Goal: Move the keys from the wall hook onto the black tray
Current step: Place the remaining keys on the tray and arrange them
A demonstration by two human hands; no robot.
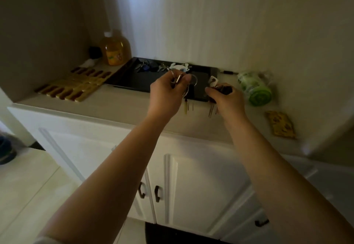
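Hands: we see both reaching out over the near edge of the black tray (134,80), each closed on its own bunch of keys.
Left hand (168,92): fingers curled shut around a bunch of keys on rings (179,78); one large ring sticks out to the right of the thumb and a pale key hangs below the hand, in front of the tray's near edge.
Right hand (226,98): closed over a second bunch with dark heads (220,88); a small white tag stands up above the fingers and two keys dangle below, over the counter (118,106).
Keys on tray: we count several more bunches lying along the far side of the tray by the wall, among them a blue fob (146,68) and a white keychain (179,67).
Tray: flat on the counter, its far edge against the wall.
Left of tray: a slatted mat (74,84) touching its corner, and an amber bottle (115,49) behind that.
Right of tray: a green tub (255,88) on its side in clear wrap, and a tan card (280,125) nearer us.
Below: white cupboard doors (191,186) with dark handles.
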